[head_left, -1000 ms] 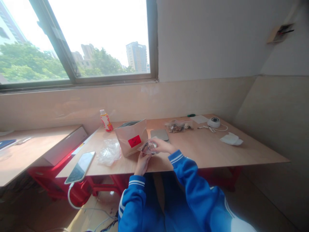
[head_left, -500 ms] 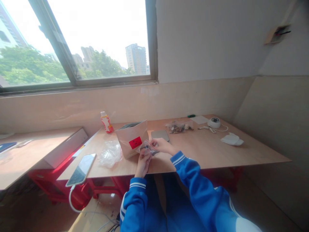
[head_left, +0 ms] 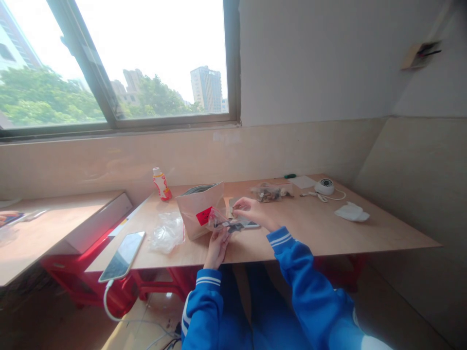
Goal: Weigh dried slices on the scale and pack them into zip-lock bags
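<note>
My left hand (head_left: pixel 218 245) is closed round the lower edge of a clear zip bag (head_left: pixel 235 225) with dark pieces in it, held just above the table's front. Just above the bag, my right hand (head_left: pixel 251 210) is closed in a pinch; a small thing seems to be at its fingertips, too small to name. A flat grey square object (head_left: pixel 233 201) lies behind the right hand, mostly hidden by it. Behind the left hand and the bag stands an open-topped paper pouch (head_left: pixel 189 218) with a red label.
An empty-looking clear bag (head_left: pixel 166 233) and a phone (head_left: pixel 124 255) on a white cable lie left, near a drink bottle (head_left: pixel 161 184). Farther back are a bag of brown pieces (head_left: pixel 272 192), a white dome camera (head_left: pixel 324 186), a green-handled tool (head_left: pixel 290 176) and crumpled white paper (head_left: pixel 351 212).
My right hand has drawn up and right, away from the zip bag, over the flat grey object. My left hand keeps the bag in nearly the same place.
</note>
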Motion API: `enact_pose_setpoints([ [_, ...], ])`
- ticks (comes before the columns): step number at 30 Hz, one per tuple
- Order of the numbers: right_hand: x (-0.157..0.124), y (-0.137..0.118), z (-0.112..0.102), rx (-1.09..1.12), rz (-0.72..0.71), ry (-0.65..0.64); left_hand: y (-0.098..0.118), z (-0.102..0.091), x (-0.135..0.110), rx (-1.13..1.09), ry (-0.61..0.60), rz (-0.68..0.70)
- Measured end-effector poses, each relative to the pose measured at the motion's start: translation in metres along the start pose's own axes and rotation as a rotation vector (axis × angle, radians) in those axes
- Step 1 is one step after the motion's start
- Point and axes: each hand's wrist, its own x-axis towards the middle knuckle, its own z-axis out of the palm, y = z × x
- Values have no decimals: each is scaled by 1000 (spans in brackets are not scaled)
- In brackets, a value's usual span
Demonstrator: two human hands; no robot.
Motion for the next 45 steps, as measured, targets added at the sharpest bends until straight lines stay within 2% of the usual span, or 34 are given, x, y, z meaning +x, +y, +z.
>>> enact_pose_setpoints([
  [4,14,-20,3,112,-87,120,-1,-1,1,-7,23,-8],
  [8,46,-56,19,196,-249,261,-2,-2,1,-12,25,-15],
  [11,70,-74,39,151,-347,295,0,-1,-1,4,22,-11],
  [13,78,-77,53,43,-385,270,0,0,-2,12,28,-15],
  [16,77,-71,66,-199,-418,193,2,3,-4,3,22,-19],
  [18,69,-66,66,-286,-451,167,2,3,-4,3,17,-18],
  [20,59,-63,58,-265,-472,187,2,3,-4,8,19,-16],
  [22,48,-60,44,-180,-418,197,1,2,-4,7,22,-14],
  [23,42,-58,36,-138,-364,162,1,1,-4,5,23,-14],
  [25,33,-50,20,-106,-240,-20,1,0,-3,-2,24,-15],
  [27,25,-37,9,-170,-143,-224,1,0,-3,-11,23,-18],
  [28,22,-29,6,-227,-116,-282,2,0,-3,-14,22,-18],
  [31,14,-6,5,-357,-91,-317,1,-1,-2,-22,25,-8],
  [34,11,6,10,-355,-122,-381,1,-5,-1,-45,40,17],
  [38,12,7,13,-321,-166,-454,0,-8,0,-54,41,33],
  [45,12,3,8,-353,-104,-519,2,-5,-3,-15,-16,52],
])
